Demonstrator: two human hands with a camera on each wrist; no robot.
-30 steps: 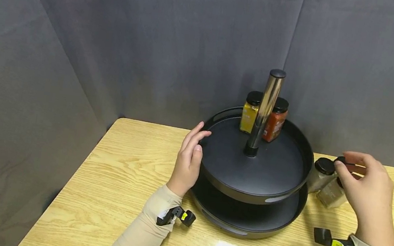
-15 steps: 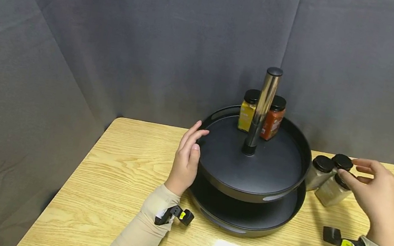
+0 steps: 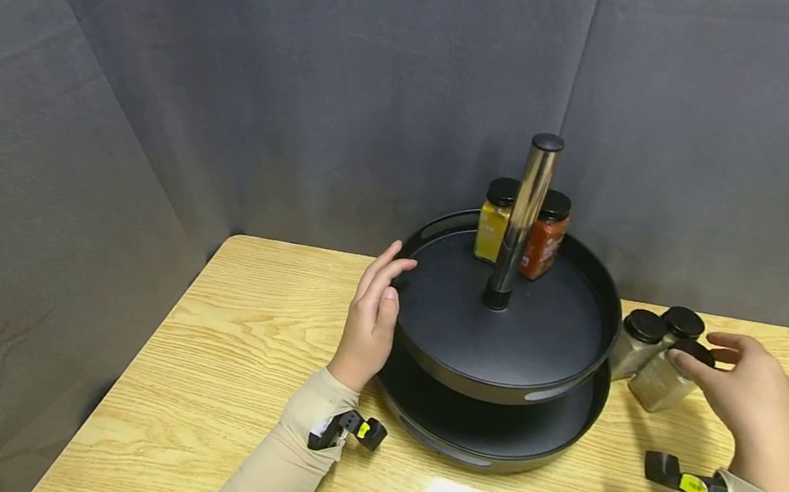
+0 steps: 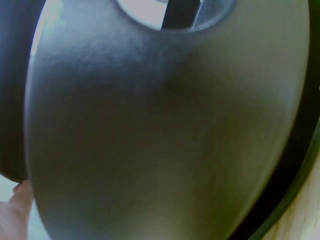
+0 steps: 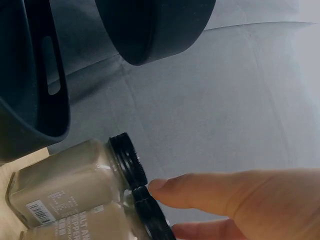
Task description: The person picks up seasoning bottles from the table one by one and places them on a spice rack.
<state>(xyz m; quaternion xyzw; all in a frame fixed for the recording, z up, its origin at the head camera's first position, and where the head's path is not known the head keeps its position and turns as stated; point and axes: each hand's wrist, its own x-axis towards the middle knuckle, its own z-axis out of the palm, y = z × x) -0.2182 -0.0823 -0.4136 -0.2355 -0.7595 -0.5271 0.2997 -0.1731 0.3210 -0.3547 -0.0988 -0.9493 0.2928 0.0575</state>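
Observation:
Three clear square jars with black lids and greyish-tan contents stand together right of a black two-tier round tray. My right hand [image 3: 756, 389] is at the near jar [image 3: 657, 385], thumb and fingers pinching about its black lid [image 3: 694, 352]. Beside it are the left jar [image 3: 629, 356] and the rear jar [image 3: 683, 322]. In the right wrist view, fingertips meet the lid edges, and one jar [image 5: 85, 227] bears pepper lettering. My left hand [image 3: 369, 331], fingers extended, rests against the left rim of the upper tier [image 3: 494, 348]; the left wrist view shows mostly the tray's dark wall [image 4: 160, 125].
The lower tier [image 3: 489, 432] sits offset beneath the upper one. A shiny post [image 3: 531, 202] rises from the upper tier, with a yellow jar [image 3: 490, 236] and a red jar [image 3: 544, 246] behind it. A grey curtain [image 3: 354, 106] hangs along the wooden table's [image 3: 264, 312] back edge.
My right hand moved rightward off the rear jar's lid, then came down to the near jar's lid. The left hand stays at the tray rim. The view shifted slightly.

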